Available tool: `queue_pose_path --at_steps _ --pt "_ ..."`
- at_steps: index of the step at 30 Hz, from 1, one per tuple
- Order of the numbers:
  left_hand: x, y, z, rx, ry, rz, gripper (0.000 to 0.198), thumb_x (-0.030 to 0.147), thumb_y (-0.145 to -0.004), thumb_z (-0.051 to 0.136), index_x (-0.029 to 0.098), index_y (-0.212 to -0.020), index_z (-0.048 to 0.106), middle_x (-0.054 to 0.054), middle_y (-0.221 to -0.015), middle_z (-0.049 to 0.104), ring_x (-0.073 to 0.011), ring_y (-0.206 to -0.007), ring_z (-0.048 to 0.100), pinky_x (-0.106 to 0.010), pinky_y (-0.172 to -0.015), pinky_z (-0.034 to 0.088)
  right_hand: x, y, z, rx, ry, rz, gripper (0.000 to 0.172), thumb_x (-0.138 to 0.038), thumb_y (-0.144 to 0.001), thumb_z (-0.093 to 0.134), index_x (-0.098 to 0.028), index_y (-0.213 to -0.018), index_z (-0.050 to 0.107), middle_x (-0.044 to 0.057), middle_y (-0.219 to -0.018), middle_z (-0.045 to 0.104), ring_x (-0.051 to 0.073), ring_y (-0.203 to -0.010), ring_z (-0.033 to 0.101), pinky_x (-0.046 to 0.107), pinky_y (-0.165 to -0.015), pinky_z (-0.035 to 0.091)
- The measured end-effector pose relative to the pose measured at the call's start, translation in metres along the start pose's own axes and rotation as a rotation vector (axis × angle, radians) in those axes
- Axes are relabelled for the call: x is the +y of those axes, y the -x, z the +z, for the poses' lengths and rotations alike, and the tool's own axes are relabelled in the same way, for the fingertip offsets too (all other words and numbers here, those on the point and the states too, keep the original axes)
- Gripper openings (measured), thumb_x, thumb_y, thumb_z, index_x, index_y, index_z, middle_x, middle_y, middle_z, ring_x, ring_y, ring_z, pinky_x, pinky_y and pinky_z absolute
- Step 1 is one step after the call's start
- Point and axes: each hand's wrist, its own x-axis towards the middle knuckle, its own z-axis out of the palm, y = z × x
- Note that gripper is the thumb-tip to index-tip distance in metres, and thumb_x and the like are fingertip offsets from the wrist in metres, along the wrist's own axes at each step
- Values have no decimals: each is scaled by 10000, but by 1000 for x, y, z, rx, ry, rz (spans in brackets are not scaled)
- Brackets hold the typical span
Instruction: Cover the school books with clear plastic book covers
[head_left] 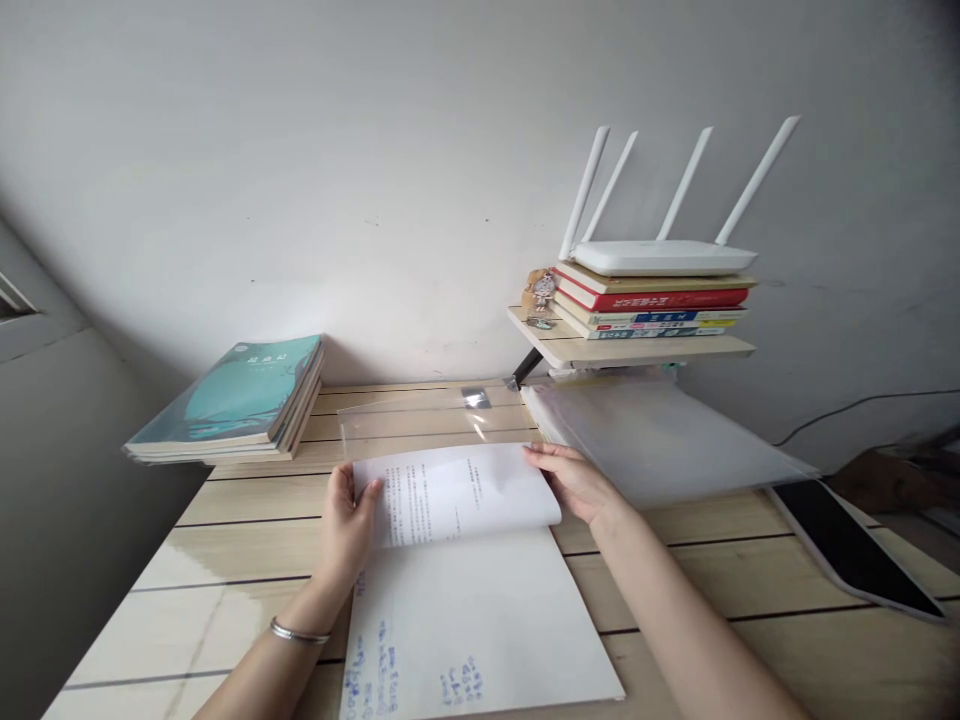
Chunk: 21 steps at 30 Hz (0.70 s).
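Note:
In front of me on the table lies a booklet (480, 610) with blue handwriting on its pale lower page. A printed page (431, 495) curves up at its far side, its free edge bending toward me. My left hand (352, 510) is closed on the left edge of this part, thumb on top. At the far right corner, my right hand (570, 478) pinches the paper between thumb and fingers. A clear plastic sheet (405, 422) extends from behind the booklet, with a small dark square near its right end. How it meets the booklet is hidden.
Teal-covered books (251, 385) are stacked at the far left. On the right, a small raised shelf (637, 350) bears more books (660, 300) and a white router (667, 257). Plastic sheets (652, 430) lie below it, beside a black-screened tablet (847, 545).

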Motion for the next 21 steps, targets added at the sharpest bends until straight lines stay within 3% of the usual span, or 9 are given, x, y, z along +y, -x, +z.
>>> queue_pose_path --at_steps 9,16,21 --pt "1 0 -1 10 6 13 218 349 -774 613 213 -886 485 23 -762 483 -122 -691 471 -228 -627 389 -1 1 4 93 233 -211 371 -482 -484 789 -167 -587 624 -9 -604 622 129 -594 524 247 -589 390" --pt "6 1 -1 -1 7 17 192 325 -782 611 209 -866 483 25 -743 485 -113 -678 463 -217 -625 393 -1 0 -5 -45 53 -38 335 -408 -498 805 -165 -640 623 4 -609 636 134 -546 543 254 -540 399" --pt "3 1 -2 -37 49 3 245 356 -785 614 206 -929 484 0 -812 526 -128 -741 506 -228 -645 412 1 -2 -7 -53 7 -20 313 -357 -491 806 -168 -630 598 -1 -593 633 136 -534 550 262 -548 417"
